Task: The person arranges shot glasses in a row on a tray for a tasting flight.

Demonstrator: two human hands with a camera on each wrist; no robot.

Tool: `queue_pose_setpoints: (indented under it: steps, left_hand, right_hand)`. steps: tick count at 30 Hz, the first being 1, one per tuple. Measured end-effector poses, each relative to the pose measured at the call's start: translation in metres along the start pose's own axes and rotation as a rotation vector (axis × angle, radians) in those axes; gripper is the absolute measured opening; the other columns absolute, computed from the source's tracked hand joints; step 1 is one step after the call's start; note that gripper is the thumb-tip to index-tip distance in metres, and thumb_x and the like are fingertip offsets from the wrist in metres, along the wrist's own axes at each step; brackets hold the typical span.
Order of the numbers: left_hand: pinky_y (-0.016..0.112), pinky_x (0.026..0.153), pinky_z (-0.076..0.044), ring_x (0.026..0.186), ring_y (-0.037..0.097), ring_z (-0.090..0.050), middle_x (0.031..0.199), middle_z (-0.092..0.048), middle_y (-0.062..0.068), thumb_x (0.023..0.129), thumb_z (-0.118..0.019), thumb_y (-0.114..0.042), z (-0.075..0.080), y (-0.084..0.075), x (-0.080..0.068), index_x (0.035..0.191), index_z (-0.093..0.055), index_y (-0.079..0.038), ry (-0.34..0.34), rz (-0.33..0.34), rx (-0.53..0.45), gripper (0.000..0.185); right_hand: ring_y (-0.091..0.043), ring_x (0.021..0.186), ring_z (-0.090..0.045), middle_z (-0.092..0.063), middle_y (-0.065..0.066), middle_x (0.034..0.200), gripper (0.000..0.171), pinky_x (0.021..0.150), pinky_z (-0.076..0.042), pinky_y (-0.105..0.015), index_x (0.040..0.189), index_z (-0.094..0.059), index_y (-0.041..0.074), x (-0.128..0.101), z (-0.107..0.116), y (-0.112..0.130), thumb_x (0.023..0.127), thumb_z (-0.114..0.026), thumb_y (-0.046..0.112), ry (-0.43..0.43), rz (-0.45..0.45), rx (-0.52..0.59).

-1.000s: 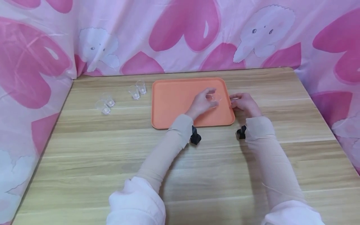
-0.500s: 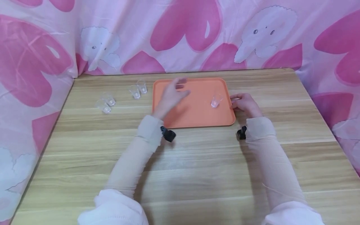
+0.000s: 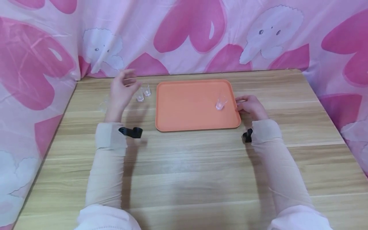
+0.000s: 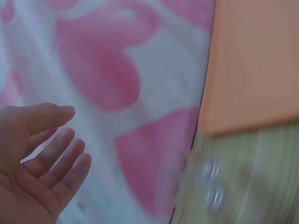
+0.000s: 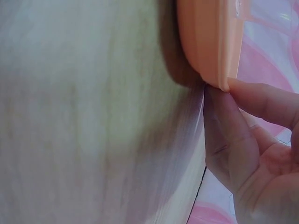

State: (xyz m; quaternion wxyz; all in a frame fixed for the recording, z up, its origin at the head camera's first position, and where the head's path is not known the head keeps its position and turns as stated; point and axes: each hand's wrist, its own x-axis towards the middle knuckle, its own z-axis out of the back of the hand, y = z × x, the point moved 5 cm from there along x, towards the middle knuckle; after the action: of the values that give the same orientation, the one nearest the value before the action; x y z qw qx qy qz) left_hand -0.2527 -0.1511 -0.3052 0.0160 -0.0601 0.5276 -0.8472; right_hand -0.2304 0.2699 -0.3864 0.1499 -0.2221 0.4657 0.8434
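Clear plastic cup (image 3: 220,103) stands on smooth orange tray (image 3: 189,108).

A small clear plastic cup (image 3: 220,103) stands upright near the right edge of the orange tray (image 3: 184,108); two more clear cups (image 3: 143,92), seemingly upright, stand just left of it.

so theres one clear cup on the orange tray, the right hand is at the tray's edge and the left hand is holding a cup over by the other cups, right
Not quite. The left hand holds nothing: the left wrist view shows its fingers spread and bare, and the head view shows it above the cups on the table. The rest stands: one clear cup on the orange tray, right hand at its edge.
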Motion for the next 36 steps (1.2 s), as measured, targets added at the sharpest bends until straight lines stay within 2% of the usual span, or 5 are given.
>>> queue_pose_setpoints:
  steps: [8, 17, 21, 25, 36]
  left_hand:
    - [0.025, 0.100, -0.050, 0.101, 0.001, -0.059, 0.116, -0.063, -0.005, 0.089, -0.067, -0.020, 0.053, 0.034, -0.008, 0.132, -0.054, -0.014, -0.125, 0.082, 0.035, 0.046]
    - [0.023, 0.102, -0.047, 0.098, -0.006, -0.052, 0.103, -0.054, -0.023, 0.090, -0.064, -0.028, 0.088, 0.070, -0.022, 0.133, -0.053, -0.014, -0.177, 0.175, 0.072, 0.047]
    - [0.027, 0.106, -0.044, 0.116, 0.005, -0.051, 0.125, -0.056, -0.009, 0.091, -0.061, -0.038, 0.093, 0.085, -0.026, 0.139, -0.047, -0.017, -0.123, 0.252, 0.124, 0.054]
    - [0.035, 0.110, -0.041, 0.135, 0.021, -0.043, 0.148, -0.044, 0.006, 0.091, -0.058, -0.047, 0.094, 0.098, -0.030, 0.145, -0.039, -0.019, -0.027, 0.305, 0.184, 0.064]
    - [0.045, 0.112, -0.037, 0.138, 0.030, -0.035, 0.155, -0.032, 0.013, 0.089, -0.055, -0.055, 0.087, 0.115, -0.037, 0.151, -0.026, -0.015, 0.166, 0.348, 0.203, 0.079]
  right_hand:
    - [0.001, 0.074, -0.060, -0.050, -0.025, 0.137, 0.054, 0.073, -0.054, -0.015, 0.140, -0.041, -0.004, 0.003, 0.000, -0.001, 0.088, -0.052, 0.000, 0.003, -0.012, 0.018]
    - [-0.002, 0.082, -0.061, -0.048, -0.024, 0.139, 0.054, 0.101, -0.051, -0.037, 0.142, -0.039, -0.001, 0.002, -0.001, -0.001, 0.090, -0.052, 0.003, 0.016, -0.028, 0.001]
    - [-0.003, 0.083, -0.061, -0.049, -0.025, 0.139, 0.054, 0.103, -0.050, -0.039, 0.142, -0.040, -0.001, 0.002, -0.001, 0.000, 0.090, -0.052, 0.003, 0.016, -0.021, -0.005]
    - [0.000, 0.078, -0.061, -0.049, -0.025, 0.138, 0.053, 0.084, -0.056, -0.022, 0.140, -0.041, -0.003, 0.003, -0.001, 0.001, 0.088, -0.053, 0.002, 0.010, 0.005, -0.006]
    - [0.005, 0.076, -0.061, -0.052, -0.023, 0.136, 0.052, 0.070, -0.053, -0.011, 0.139, -0.041, -0.006, 0.004, 0.000, -0.001, 0.089, -0.053, 0.002, 0.009, 0.032, 0.005]
